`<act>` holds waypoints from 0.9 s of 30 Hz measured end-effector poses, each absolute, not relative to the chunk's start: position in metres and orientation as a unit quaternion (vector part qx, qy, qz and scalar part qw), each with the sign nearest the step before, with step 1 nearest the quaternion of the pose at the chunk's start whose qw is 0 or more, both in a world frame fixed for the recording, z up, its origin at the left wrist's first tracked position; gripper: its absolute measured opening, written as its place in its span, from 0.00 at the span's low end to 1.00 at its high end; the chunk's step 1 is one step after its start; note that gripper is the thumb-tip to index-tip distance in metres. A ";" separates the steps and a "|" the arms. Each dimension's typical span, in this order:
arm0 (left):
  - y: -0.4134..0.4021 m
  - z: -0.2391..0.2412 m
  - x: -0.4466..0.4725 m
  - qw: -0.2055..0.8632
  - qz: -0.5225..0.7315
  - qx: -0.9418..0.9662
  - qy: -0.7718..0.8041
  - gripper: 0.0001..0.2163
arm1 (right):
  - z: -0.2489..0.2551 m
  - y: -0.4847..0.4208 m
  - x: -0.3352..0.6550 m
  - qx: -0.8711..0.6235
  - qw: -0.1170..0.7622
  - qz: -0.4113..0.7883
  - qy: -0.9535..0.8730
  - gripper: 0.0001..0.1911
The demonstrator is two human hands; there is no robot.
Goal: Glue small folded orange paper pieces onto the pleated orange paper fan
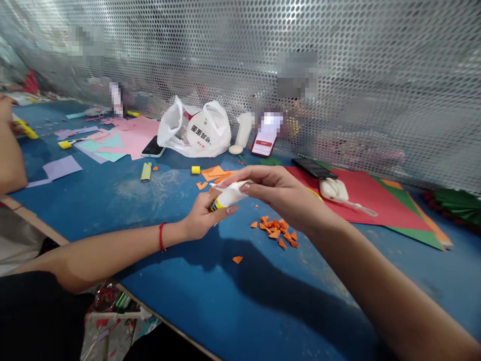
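1 glue stick (pixel 220 201) is gripped by the left hand (pixel 203 214), crumpled white tissue (pixel 236 186) pinched by the right hand (pixel 276 188).
Tissue could be torn — if pressed too hard.

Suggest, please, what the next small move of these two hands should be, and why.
I would probably have the right hand draw the white tissue off the glue stick: the left hand already holds the stick, the tissue seems bunched over its upper end, hiding it, and a yellow cap lies apart on the table.
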State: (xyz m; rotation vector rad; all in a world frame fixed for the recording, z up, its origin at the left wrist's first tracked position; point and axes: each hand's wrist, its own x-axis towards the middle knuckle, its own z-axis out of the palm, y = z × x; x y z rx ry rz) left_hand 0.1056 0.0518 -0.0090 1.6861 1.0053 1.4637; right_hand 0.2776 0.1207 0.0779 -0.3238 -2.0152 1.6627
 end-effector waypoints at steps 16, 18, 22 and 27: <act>0.045 -0.004 0.110 0.355 0.567 0.584 0.459 0.17 | 0.044 0.080 0.245 -0.250 0.480 0.666 -0.513 0.07; 0.047 -0.005 0.108 0.366 0.538 0.595 0.472 0.18 | 0.040 0.083 0.243 -0.270 0.484 0.679 -0.481 0.08; 0.046 -0.009 0.108 0.389 0.536 0.608 0.437 0.17 | 0.039 0.086 0.242 -0.289 0.490 0.677 -0.468 0.08; 0.045 -0.008 0.109 0.389 0.534 0.625 0.417 0.16 | 0.044 0.085 0.244 -0.268 0.491 0.665 -0.496 0.08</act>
